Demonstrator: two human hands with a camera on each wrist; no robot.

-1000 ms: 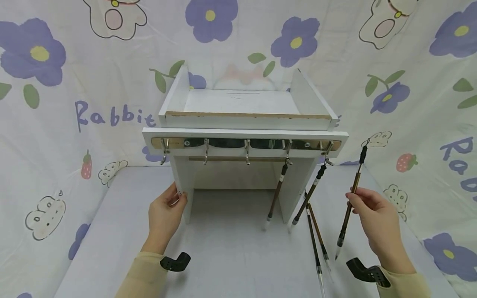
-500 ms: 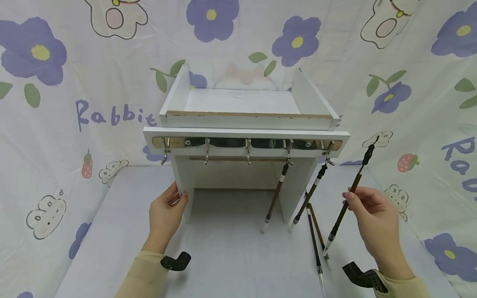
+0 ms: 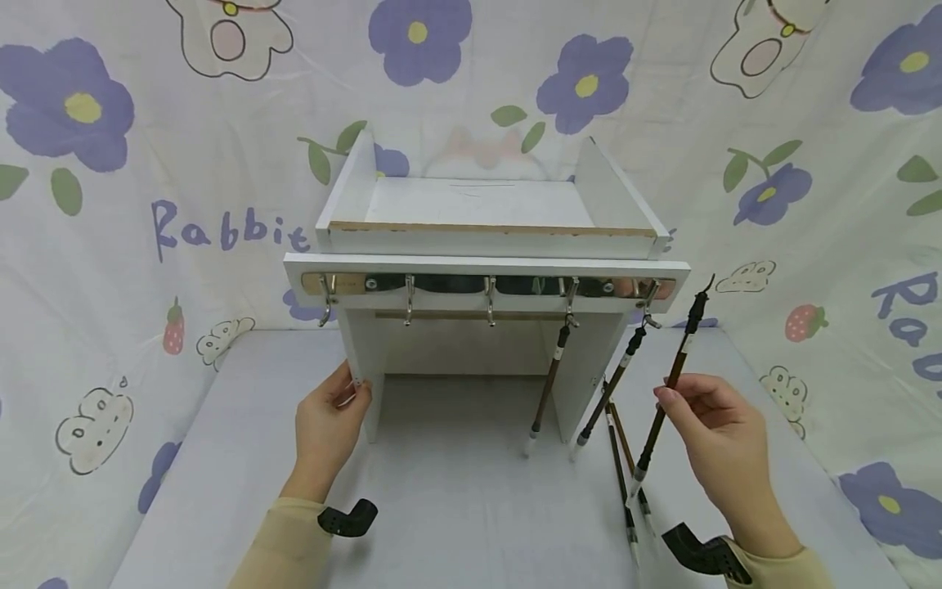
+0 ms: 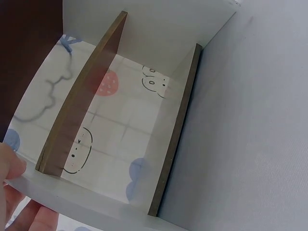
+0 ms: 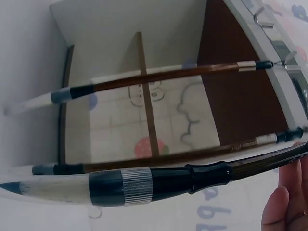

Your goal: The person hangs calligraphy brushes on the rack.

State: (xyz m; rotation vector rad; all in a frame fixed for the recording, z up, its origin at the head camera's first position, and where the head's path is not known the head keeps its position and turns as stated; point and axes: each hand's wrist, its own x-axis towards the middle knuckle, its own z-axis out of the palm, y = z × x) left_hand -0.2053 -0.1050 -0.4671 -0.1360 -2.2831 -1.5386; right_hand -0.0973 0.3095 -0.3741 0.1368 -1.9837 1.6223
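A white shelf rack (image 3: 486, 244) stands on the white table, with a metal hook rail (image 3: 449, 283) along its front. My left hand (image 3: 329, 442) grips the front edge of the rack's left side panel (image 3: 362, 352), thumb in front. To the right of the rack, my right hand (image 3: 724, 462) pinches a calligraphy brush (image 3: 657, 425) by its brown handle. That brush is upright, leaning right, with its loop at the top and its bristles down. Two more brushes (image 3: 548, 383) (image 3: 611, 384) hang from the two rightmost hooks. The held brush tip looks large in the right wrist view (image 5: 207, 175).
Further brushes (image 3: 616, 458) lie on the table right of the rack, partly behind the held brush. The three left hooks (image 3: 408, 303) carry nothing. Inside the rack is a crosswise board (image 4: 84, 91). A patterned cloth (image 3: 471, 90) hangs behind.
My right hand has moved left with the brush, closer to the rack. The brush tilted further right, then came back more upright. My left hand stays on the side panel.
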